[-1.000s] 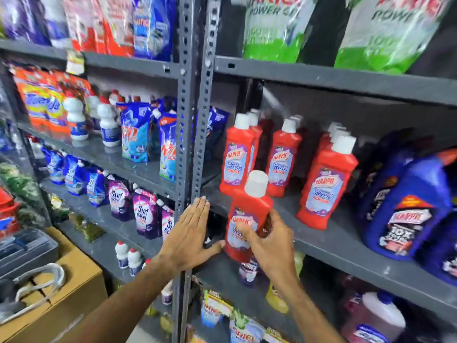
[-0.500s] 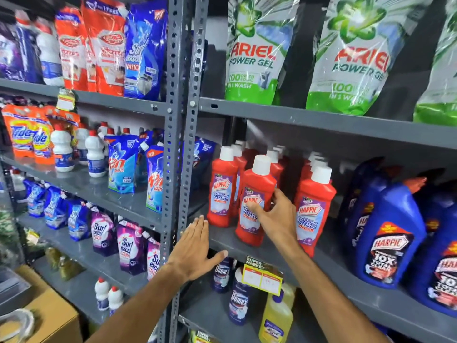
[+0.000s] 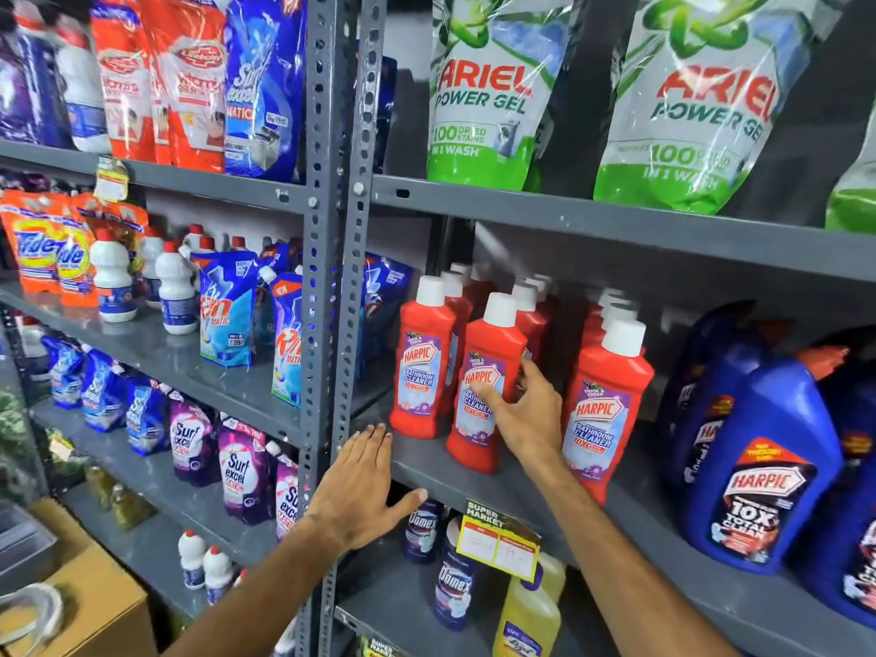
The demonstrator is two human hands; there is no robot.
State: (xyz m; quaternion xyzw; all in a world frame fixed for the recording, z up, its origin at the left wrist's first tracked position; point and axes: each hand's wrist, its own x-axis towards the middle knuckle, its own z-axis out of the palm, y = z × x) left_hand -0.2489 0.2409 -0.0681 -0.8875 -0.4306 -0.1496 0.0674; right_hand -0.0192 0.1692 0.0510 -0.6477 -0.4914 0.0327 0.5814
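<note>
A red Harpic bathroom cleaner bottle (image 3: 488, 367) with a white cap stands on the grey metal shelf (image 3: 512, 490), in the middle of a row of like red bottles (image 3: 424, 358). My right hand (image 3: 524, 412) grips its lower half, thumb across the label and fingers round the right side. My left hand (image 3: 362, 490) lies flat with straight fingers on the shelf's front edge beside the upright post (image 3: 332, 277), holding nothing.
Blue Harpic bottles (image 3: 753, 457) stand right of the red ones. Ariel pouches (image 3: 483, 92) fill the shelf above. Domex bottles (image 3: 452, 585) and a price tag (image 3: 500, 542) sit below. Detergent pouches and white bottles crowd the left rack; a cardboard box (image 3: 90, 609) is at bottom left.
My right hand lifted the red bottle from below the shelf edge and set it upright among the row. The view tilted upward. My left hand stayed on the shelf edge.
</note>
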